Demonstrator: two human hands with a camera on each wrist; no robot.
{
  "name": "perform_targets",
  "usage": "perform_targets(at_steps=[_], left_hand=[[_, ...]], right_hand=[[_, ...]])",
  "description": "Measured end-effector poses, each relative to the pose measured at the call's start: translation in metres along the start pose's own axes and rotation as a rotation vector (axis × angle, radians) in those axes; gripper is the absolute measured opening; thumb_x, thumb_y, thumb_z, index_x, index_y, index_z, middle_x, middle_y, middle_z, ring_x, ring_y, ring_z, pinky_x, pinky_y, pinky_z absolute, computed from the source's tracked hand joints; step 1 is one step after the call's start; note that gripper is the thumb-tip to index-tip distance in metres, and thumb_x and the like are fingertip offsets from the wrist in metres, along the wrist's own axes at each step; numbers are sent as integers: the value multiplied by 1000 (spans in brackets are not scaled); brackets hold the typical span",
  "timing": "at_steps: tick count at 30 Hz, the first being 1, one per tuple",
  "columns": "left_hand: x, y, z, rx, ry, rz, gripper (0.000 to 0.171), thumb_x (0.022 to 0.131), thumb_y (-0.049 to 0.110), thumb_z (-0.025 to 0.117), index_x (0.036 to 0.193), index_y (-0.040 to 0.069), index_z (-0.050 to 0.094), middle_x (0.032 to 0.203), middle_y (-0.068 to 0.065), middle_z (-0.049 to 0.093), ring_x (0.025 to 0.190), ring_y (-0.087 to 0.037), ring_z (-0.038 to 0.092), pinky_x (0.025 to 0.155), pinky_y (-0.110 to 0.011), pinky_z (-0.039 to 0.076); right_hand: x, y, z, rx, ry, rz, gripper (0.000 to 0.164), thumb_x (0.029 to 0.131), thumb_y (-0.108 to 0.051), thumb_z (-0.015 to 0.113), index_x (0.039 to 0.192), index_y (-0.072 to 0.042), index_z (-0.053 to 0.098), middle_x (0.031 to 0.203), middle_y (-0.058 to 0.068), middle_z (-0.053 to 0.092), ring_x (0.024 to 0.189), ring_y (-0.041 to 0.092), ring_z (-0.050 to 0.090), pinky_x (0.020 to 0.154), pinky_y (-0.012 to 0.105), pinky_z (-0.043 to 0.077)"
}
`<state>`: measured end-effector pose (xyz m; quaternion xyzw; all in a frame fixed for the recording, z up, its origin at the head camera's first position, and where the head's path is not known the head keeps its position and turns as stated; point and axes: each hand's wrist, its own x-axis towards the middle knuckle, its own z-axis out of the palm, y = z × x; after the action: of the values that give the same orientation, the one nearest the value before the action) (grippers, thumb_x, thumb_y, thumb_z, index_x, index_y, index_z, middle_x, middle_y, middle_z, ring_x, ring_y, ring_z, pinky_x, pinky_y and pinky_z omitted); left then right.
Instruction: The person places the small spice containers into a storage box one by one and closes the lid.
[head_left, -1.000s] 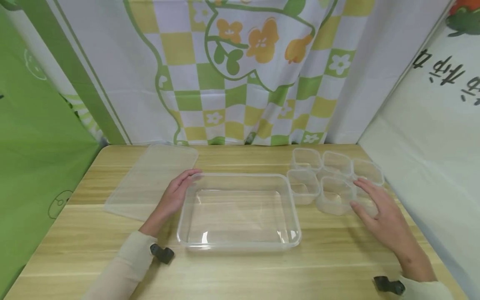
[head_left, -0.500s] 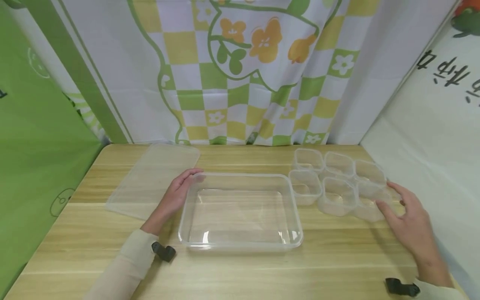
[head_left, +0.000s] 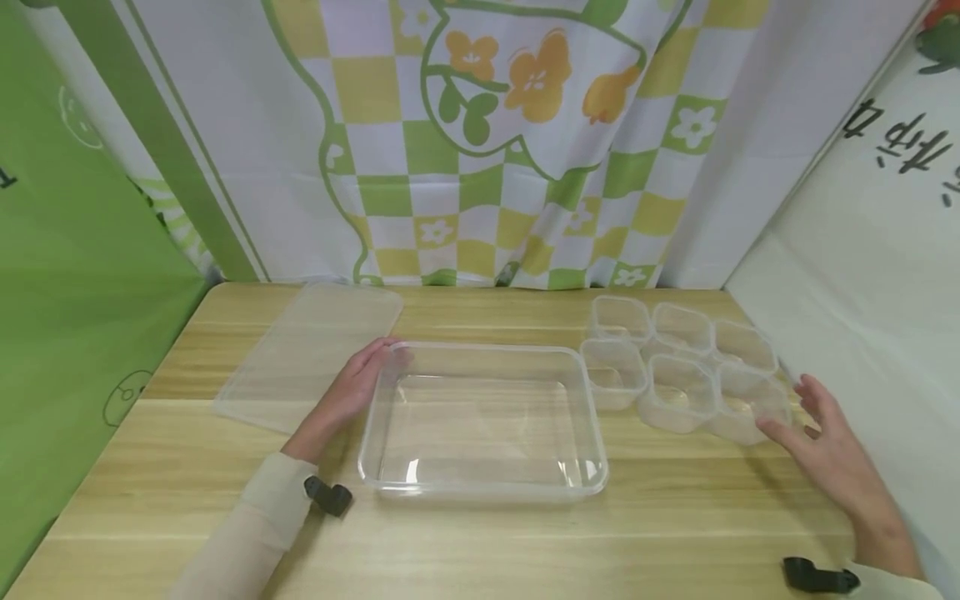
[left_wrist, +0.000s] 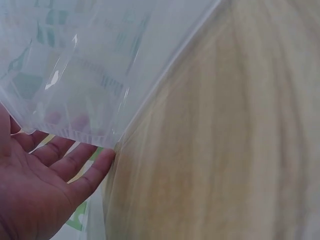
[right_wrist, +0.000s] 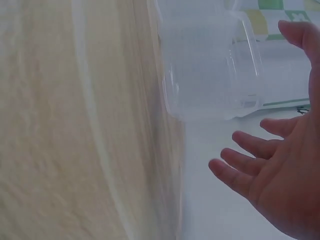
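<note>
A large clear rectangular plastic container [head_left: 483,492] lies on the table, its open side up. My left hand [head_left: 358,383] rests against its back left corner. In the left wrist view the left fingers [left_wrist: 85,175] are fairly straight along the container's wall, some tips showing through it. At the right stand several small clear containers in two rows. My right hand [head_left: 832,450] is beside the front right small container [head_left: 750,417], fingers spread and holding nothing. The right wrist view shows those fingers [right_wrist: 240,182] apart from the small container [right_wrist: 210,75].
A flat translucent lid [head_left: 315,350] lies at the back left of the wooden table [head_left: 480,550], partly behind the left forearm. A patterned curtain [head_left: 480,192] hangs along the back edge. Green fabric [head_left: 97,275] closes the left side, white fabric [head_left: 862,275] the right.
My right hand has moved right, from over the front right small container to its outer side, and its fingers have come away. The left hand stays at the large container's corner.
</note>
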<state>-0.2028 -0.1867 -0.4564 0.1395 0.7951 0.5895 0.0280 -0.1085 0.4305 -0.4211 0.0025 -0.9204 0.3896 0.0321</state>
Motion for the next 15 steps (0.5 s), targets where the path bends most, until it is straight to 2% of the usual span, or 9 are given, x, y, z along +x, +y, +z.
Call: perform_targets(at_steps=[2,3,10,15], left_hand=[[0,1,-1,13,-23,14,45,115,26,30,142,-1,52,138,-23,59,136,-41,47,118,-58,28],[0,1,-2,17,-34,20,45,115,26,29,142,-2,52,137,-22,60,136,-41,47,118,-58,28],[0,2,-3,51,-66,47,46,116,27,27,140,-2,53,132,-20,64,131,-40,53,116,-59,31],[-1,0,-2,64,-55,15,48,116,31,27,140,0,54,134,-18,63,135,-38,49,116,-58,31]], right_hand=[[1,3,0,24,-20,1,93,106,-23,60,163,-6,-11,163,37,3,149,52,2,100,-1,20],[1,4,0,28,-24,0,94,105,-23,60,163,-7,-12,163,38,4,149,52,3,90,-5,19],[3,9,-1,50,-92,27,100,105,-24,63,161,-9,-18,162,40,0,145,60,9,89,-4,23],[4,11,-3,61,-150,79,104,104,-28,63,160,-12,-23,161,41,-1,134,69,22,80,1,33]])
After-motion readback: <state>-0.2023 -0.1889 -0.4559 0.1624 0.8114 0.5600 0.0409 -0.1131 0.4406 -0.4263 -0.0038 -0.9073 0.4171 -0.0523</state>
